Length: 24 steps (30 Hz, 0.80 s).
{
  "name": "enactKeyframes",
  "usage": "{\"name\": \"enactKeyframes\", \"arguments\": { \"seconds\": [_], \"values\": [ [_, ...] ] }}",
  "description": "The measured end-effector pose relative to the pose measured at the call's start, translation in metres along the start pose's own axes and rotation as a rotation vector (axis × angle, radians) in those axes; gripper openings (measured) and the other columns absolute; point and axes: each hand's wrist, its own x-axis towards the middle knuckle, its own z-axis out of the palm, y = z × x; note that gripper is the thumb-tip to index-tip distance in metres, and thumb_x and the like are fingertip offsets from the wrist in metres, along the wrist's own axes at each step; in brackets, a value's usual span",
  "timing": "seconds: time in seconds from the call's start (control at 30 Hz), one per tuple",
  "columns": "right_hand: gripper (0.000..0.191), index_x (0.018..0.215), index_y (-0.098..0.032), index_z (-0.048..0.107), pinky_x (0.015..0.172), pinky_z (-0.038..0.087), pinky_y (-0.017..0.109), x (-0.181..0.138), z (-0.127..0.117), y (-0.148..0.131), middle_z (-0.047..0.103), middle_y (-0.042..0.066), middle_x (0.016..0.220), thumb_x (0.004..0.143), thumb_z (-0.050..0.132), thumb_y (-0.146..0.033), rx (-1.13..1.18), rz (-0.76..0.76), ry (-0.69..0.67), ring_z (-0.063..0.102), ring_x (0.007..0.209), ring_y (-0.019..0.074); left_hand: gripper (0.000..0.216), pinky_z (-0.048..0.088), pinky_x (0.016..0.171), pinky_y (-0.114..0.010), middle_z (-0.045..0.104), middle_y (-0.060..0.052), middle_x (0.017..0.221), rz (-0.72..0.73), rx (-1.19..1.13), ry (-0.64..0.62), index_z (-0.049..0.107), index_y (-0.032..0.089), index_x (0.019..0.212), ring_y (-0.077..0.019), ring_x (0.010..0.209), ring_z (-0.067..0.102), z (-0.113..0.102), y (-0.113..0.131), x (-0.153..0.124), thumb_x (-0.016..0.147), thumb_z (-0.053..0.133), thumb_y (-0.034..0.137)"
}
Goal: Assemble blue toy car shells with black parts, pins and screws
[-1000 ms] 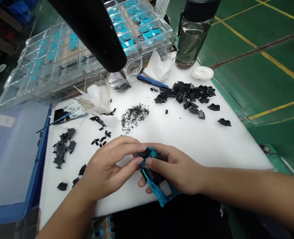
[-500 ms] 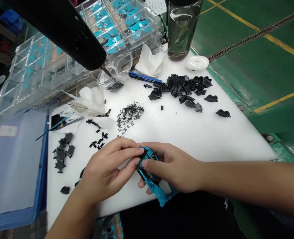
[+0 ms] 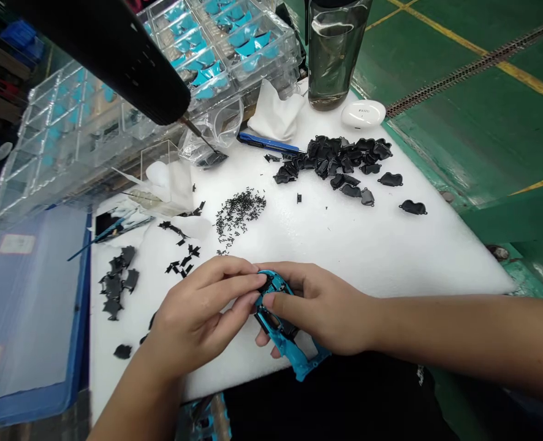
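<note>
Both hands meet at a blue plastic housing (image 3: 294, 355) with black parts set inside it, held tilted over the table's near edge. My right hand (image 3: 326, 306) grips its right side, thumb lying across the top face and fingers underneath. At the housing's upper left end, my left hand (image 3: 207, 306) is closed, its fingertips and thumb pressed on the rim near a black part. Whether a small piece sits between the left fingertips is hidden. Beyond the hands lies a heap of tiny black screws (image 3: 240, 211). Small black pieces (image 3: 179, 266) are scattered left of it.
A black electric screwdriver (image 3: 152, 73) hangs at upper left, its bit over a plastic bag. Clear trays (image 3: 235, 79) of blue parts stand behind. A pile of black covers (image 3: 331, 156), a blue cutter (image 3: 269, 144), a bottle (image 3: 336, 61) and a white case (image 3: 363, 114) occupy the far side.
The hands and the blue housing keep nearly the same pose. The view has shifted slightly, and the hanging screwdriver appears a little further left and up.
</note>
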Motion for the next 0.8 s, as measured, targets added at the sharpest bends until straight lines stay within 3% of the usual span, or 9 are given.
{"name": "enactKeyframes", "arguments": {
  "seconds": [0.13, 0.37, 0.43, 0.5, 0.57, 0.63, 0.7, 0.8],
  "values": [
    [0.036, 0.131, -0.021, 0.055, 0.065, 0.059, 0.028, 0.000, 0.000, 0.000, 0.064, 0.004, 0.083, 0.096, 0.053, -0.021, 0.014, 0.005, 0.015, 0.067, 0.078, 0.0166, 0.043, 0.056, 0.080, -0.025, 0.060, -0.009, 0.112, 0.003, 0.032, -0.040, 0.063, 0.020, 0.119, -0.0160, 0.100, 0.063, -0.002, -0.001, 0.000, 0.082, 0.061, -0.001],
    [0.028, 0.122, -0.021, 0.058, 0.069, 0.059, 0.031, 0.001, 0.001, -0.002, 0.061, 0.005, 0.096, 0.094, 0.057, -0.024, 0.062, 0.008, 0.035, 0.068, 0.076, 0.0166, 0.044, 0.057, 0.079, -0.032, 0.065, -0.009, 0.104, -0.007, -0.029, 0.020, 0.059, 0.021, 0.124, -0.0185, 0.095, 0.064, -0.002, 0.003, 0.001, 0.083, 0.059, 0.004],
    [0.029, 0.121, -0.021, 0.056, 0.072, 0.058, 0.035, 0.000, 0.002, -0.003, 0.062, 0.007, 0.101, 0.093, 0.059, -0.027, 0.078, 0.029, 0.073, 0.069, 0.078, 0.0183, 0.034, 0.056, 0.072, -0.033, 0.067, -0.007, 0.094, -0.036, -0.025, 0.202, 0.062, 0.021, 0.117, -0.0179, 0.085, 0.064, -0.005, 0.004, -0.001, 0.086, 0.058, 0.010],
    [0.027, 0.118, -0.019, 0.056, 0.072, 0.058, 0.035, 0.000, 0.002, -0.003, 0.063, 0.008, 0.100, 0.094, 0.060, -0.031, 0.093, 0.048, 0.105, 0.069, 0.079, 0.0192, 0.018, 0.053, 0.062, -0.032, 0.064, -0.003, 0.082, -0.090, -0.004, 0.592, 0.066, 0.021, 0.101, -0.0156, 0.072, 0.063, -0.012, 0.000, -0.003, 0.090, 0.053, 0.017],
    [0.023, 0.107, -0.016, 0.057, 0.071, 0.057, 0.034, 0.000, 0.002, -0.002, 0.064, 0.008, 0.096, 0.094, 0.060, -0.035, 0.096, 0.049, 0.105, 0.068, 0.078, 0.0189, 0.016, 0.049, 0.055, -0.029, 0.059, 0.000, 0.073, -0.159, -0.002, 0.989, 0.063, 0.020, 0.086, -0.0128, 0.063, 0.059, -0.023, -0.010, -0.005, 0.093, 0.049, 0.020],
    [0.023, 0.096, -0.015, 0.056, 0.068, 0.057, 0.033, 0.001, 0.002, -0.001, 0.064, 0.008, 0.092, 0.094, 0.061, -0.037, 0.088, 0.032, 0.092, 0.067, 0.076, 0.0185, 0.012, 0.049, 0.057, -0.028, 0.057, 0.002, 0.072, -0.254, -0.003, 1.159, 0.060, 0.019, 0.082, -0.0109, 0.060, 0.056, -0.034, -0.022, -0.005, 0.092, 0.052, 0.022],
    [0.024, 0.095, -0.015, 0.056, 0.066, 0.057, 0.033, 0.002, 0.003, 0.000, 0.063, 0.007, 0.092, 0.094, 0.061, -0.038, 0.083, 0.015, 0.096, 0.067, 0.074, 0.0186, 0.005, 0.050, 0.063, -0.027, 0.061, 0.000, 0.079, -0.387, 0.025, 1.079, 0.059, 0.019, 0.088, -0.0113, 0.066, 0.057, -0.041, -0.033, -0.006, 0.087, 0.059, 0.024],
    [0.024, 0.107, -0.017, 0.056, 0.064, 0.057, 0.033, 0.002, 0.004, 0.000, 0.062, 0.006, 0.091, 0.095, 0.059, -0.038, 0.074, 0.002, 0.113, 0.067, 0.072, 0.0186, 0.025, 0.049, 0.068, -0.026, 0.066, -0.004, 0.099, -0.539, 0.081, 0.764, 0.057, 0.020, 0.105, -0.0136, 0.078, 0.059, -0.039, -0.041, -0.006, 0.082, 0.064, 0.027]
  ]
}}
